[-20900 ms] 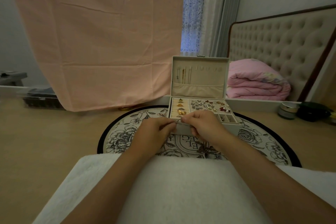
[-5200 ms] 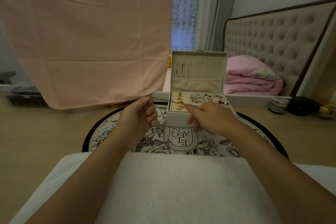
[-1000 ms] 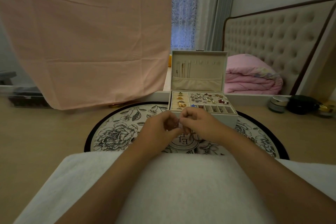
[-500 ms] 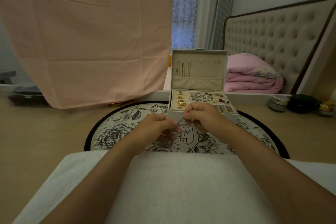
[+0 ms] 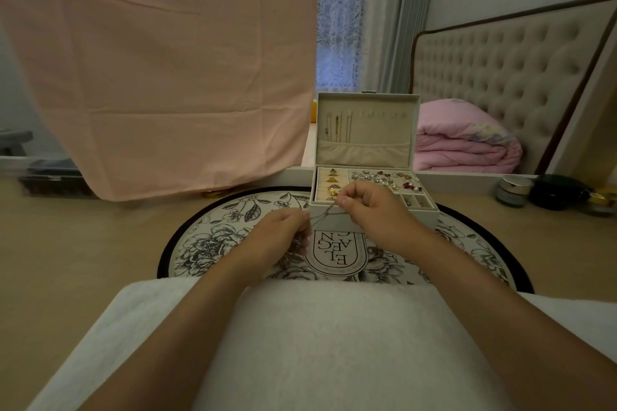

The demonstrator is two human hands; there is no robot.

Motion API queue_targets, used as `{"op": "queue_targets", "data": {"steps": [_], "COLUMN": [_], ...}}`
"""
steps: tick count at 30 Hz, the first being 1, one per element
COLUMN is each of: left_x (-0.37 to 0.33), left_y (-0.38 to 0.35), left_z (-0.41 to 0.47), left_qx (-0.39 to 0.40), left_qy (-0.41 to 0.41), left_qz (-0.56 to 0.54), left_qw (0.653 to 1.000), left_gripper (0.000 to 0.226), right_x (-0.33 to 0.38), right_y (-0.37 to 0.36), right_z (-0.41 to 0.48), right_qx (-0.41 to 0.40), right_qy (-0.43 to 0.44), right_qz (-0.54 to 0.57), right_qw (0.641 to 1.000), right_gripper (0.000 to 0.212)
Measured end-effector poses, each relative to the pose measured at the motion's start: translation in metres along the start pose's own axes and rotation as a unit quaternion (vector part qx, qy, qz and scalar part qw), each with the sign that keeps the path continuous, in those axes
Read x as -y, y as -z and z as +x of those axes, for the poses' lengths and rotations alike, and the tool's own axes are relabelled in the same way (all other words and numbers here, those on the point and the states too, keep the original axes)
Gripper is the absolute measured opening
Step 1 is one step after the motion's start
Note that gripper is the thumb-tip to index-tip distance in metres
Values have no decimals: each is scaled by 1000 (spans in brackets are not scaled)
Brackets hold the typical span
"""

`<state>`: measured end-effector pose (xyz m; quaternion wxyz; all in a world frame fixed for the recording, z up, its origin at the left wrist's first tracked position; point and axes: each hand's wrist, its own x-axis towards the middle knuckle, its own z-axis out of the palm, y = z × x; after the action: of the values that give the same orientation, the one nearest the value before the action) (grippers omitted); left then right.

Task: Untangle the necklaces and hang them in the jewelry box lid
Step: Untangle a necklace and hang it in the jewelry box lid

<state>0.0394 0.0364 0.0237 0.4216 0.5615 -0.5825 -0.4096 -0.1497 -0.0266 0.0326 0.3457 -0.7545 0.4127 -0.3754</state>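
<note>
Silvery and thin: saw a chain (image 5: 325, 214) strung in a short slant between both hands, low before the box (image 5: 374, 222) and above the mat (image 5: 213, 237). Found its upper end pinched between thumb and forefinger of the right hand (image 5: 370, 210), the other fingers curled, the knuckles overlapping the box's near rim. Found its lower end gripped in the curled fingers of the left hand (image 5: 278, 237), with a darker tangled clump bunched under those fingers, close over the mat. Could not tell whether the chain touched the box wall.

Noted open room leftward, across the mat and floor as far as the hem of the pink cloth (image 5: 160, 77). Noted less rightward, with the box just beside the right hand. Saw the lid (image 5: 384, 137) upright behind the tray, with several necklaces (image 5: 337, 127) hung at its left hooks and more hooks to their right. Saw both forearms lying over a white towel (image 5: 300, 344) at the near edge. Spotted jars (image 5: 510, 192) on the floor well apart at the right, and a folded pink quilt (image 5: 467, 143) beyond them.
</note>
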Motion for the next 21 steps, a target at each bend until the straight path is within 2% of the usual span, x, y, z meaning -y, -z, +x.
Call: {"op": "queue_targets", "data": {"steps": [4,10,15,18,20,21], "left_x": [5,14,24,27,28,27], "left_y": [8,18,32,37,37,38], "left_z": [3,3,10,10,11,11], "left_qx": [-7,-18,-47,-82,-112,-123], "left_qy": [2,-25,-51,-75,-99,-115], "left_qz": [-59,52,39,69,81,124], "left_qw": [998,998,997,991,985,978], "left_gripper": [47,49,32,14,19,23], "right_x": [-1,-5,0,-6,-9,-10], "right_y": [6,8,12,13,15,14], "right_z": [1,-2,-7,-3,-2,-3], "right_qx": [-8,-20,59,54,64,80], "right_qy": [14,32,0,-12,-22,-27], "right_qz": [-17,-86,-53,-64,-108,-128], "right_qw": [1000,996,997,996,992,988], "right_gripper": [11,10,5,5,8,10]}}
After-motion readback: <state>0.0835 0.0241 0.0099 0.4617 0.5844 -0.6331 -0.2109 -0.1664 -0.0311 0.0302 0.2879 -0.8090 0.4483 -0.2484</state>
